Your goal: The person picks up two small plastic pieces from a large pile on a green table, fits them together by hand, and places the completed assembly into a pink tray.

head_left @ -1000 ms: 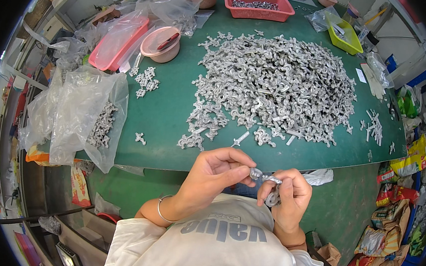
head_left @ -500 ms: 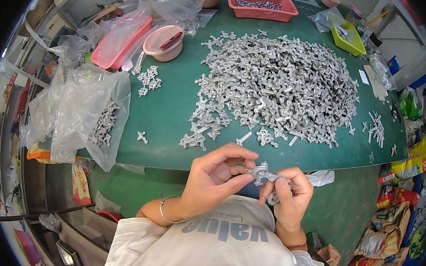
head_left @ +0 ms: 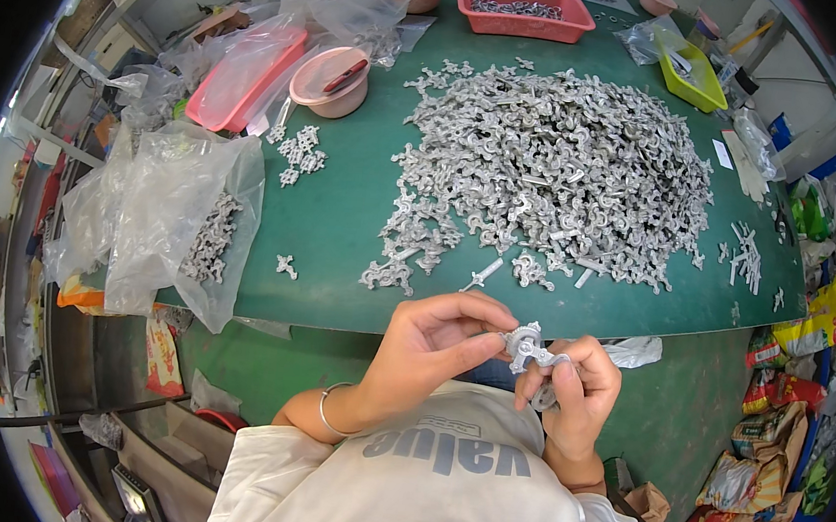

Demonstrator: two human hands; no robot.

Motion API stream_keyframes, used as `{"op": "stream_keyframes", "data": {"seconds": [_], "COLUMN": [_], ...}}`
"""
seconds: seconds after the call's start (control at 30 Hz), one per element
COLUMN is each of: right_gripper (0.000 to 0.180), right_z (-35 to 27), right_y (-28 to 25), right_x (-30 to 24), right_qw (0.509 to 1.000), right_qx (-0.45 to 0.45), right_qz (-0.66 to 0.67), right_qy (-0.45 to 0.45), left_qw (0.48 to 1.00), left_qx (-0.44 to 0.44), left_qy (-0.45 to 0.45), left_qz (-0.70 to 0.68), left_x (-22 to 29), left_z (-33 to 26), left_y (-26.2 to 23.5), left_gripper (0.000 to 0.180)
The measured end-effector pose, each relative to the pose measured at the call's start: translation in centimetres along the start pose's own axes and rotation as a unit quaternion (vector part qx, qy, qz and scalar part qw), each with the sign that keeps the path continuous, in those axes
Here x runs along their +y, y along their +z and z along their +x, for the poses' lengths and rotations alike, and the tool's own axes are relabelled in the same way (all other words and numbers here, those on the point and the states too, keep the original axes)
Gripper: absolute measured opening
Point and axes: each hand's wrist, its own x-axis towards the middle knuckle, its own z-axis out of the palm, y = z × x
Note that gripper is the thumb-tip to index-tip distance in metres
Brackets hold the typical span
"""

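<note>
Just off the table's near edge, my left hand (head_left: pixel 431 345) and my right hand (head_left: pixel 580 384) hold a silver-grey metal casting (head_left: pixel 527 346) with a round middle and knobby arms. My left thumb and fingertips pinch its left end; my right thumb and forefinger grip its right arm. Below my right fingers, a second rounded grey piece (head_left: pixel 545 399) shows, and I cannot tell if it is joined to the first. Beyond my hands lies a large heap of similar castings (head_left: pixel 562 174). Loose castings (head_left: pixel 529 269) and a thin metal stick (head_left: pixel 481 274) rest at the heap's near side.
The green table (head_left: pixel 332 225) carries a plastic bag of castings (head_left: pixel 181 213) at left and a pink bowl (head_left: pixel 330 82) with a red-handled tool. A red tray (head_left: pixel 525 24) stands at the back, a yellow-green tray (head_left: pixel 695 82) at back right. Several metal sticks (head_left: pixel 747 257) lie right.
The casting has turned slightly between my fingers, its round face now showing more. Both hands keep their grip; the whole view has shifted a little.
</note>
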Motion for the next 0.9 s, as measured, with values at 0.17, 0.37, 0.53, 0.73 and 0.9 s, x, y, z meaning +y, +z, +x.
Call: {"op": "stream_keyframes", "data": {"seconds": [0.17,0.37,0.53,0.73,0.9], "right_gripper": [0.009,0.007,0.006,0.005,0.006], "right_z": [-0.14,-0.27,-0.25,-0.28,-0.21], "right_y": [-0.08,-0.14,-0.18,-0.23,-0.28], "right_x": [-0.08,-0.22,-0.25,-0.26,-0.16], "right_qw": [1.0,1.0,0.999,0.999,0.999], "right_qx": [-0.009,-0.019,-0.024,-0.022,-0.026], "right_qz": [0.0,0.007,0.0,-0.009,-0.017], "right_qy": [-0.012,-0.014,-0.022,-0.022,-0.027], "left_qw": [0.999,0.998,0.996,0.996,0.996], "left_qx": [-0.001,0.012,0.012,0.015,0.018], "left_qy": [-0.031,-0.065,-0.076,-0.083,-0.085], "left_qz": [-0.01,-0.024,-0.034,-0.037,-0.037], "left_x": [0.09,-0.27,-0.29,-0.38,-0.34], "left_z": [0.16,0.13,0.19,0.26,0.24], "left_y": [0.21,0.07,0.07,0.0,-0.07], "left_gripper": [0.019,0.018,0.019,0.018,0.017]}}
